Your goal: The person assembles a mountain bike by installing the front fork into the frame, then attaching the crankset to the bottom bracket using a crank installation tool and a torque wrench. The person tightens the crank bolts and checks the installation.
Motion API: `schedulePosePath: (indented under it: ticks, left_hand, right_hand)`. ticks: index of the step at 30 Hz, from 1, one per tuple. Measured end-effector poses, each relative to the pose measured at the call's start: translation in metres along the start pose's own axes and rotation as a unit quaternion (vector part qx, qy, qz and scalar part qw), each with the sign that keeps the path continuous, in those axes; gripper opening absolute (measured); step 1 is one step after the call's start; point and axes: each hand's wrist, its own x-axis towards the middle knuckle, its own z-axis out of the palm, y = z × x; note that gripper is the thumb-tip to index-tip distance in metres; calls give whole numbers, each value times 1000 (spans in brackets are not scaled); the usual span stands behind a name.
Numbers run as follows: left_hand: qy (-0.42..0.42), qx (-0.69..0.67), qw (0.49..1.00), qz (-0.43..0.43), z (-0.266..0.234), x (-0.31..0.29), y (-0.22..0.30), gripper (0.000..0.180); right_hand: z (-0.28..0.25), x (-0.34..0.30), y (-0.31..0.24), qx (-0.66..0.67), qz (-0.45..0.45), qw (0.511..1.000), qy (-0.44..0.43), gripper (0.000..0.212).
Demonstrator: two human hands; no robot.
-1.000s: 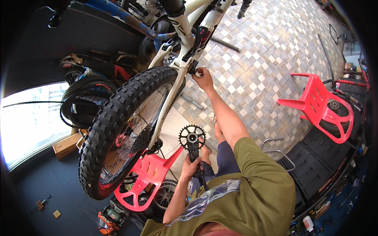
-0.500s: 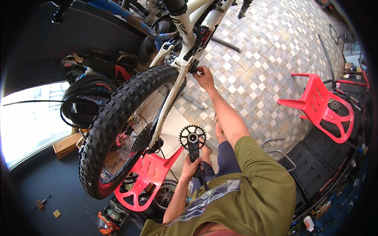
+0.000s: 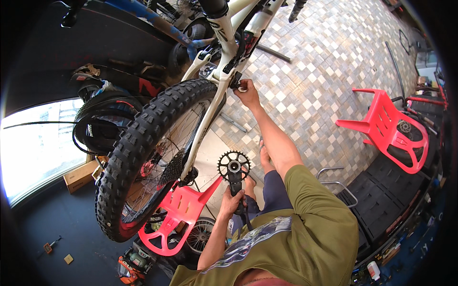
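Observation:
My left hand (image 3: 231, 202) is wrapped round the black arm of a bicycle crankset (image 3: 234, 167), close to my body. The toothed black chainring points away from me, with a silver ring at its centre. My right hand (image 3: 248, 94) reaches forward to the white bicycle frame (image 3: 224, 78). Its fingers are curled together against a small dark part (image 3: 235, 80) low on the frame. What lies between those fingertips is too small to make out. The knobby rear tyre (image 3: 126, 148) and the dark cassette (image 3: 172, 168) are left of my hands.
A red plastic chair (image 3: 181, 209) stands under the rear wheel, and another red chair (image 3: 389, 125) is at the right. A blue bicycle frame (image 3: 152, 18) is behind at the upper left. Tyres (image 3: 102, 114) are stacked by the window. A metal tube (image 3: 234, 122) lies on the tiled floor.

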Motion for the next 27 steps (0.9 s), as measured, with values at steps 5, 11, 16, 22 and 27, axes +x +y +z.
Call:
schedulePosePath:
  ticks: [5,11,16,22,27]
  left_hand:
    - [4,1,1000,-1,0,0,2,28]
    - [1,0,1000,5,-2,4,-5,29]
    - [5,-9,1000,2,-1,4,-6,29]
    - [2,-3,1000,6,-2,4,-7,28]
    - [1,-4,1000,4,0,5,-7,28]
  right_hand:
    - [1,-3,1,19,7,1000,-11,56]
    - [-1,-3,-4,31,-10,999,-9,47]
    - [-5,-5,-10,27,6,999,-17,43]
    - [-6,-9,-8,33,14,999,6,45]
    - [-13,-13,-1,32,22,999,7,46]
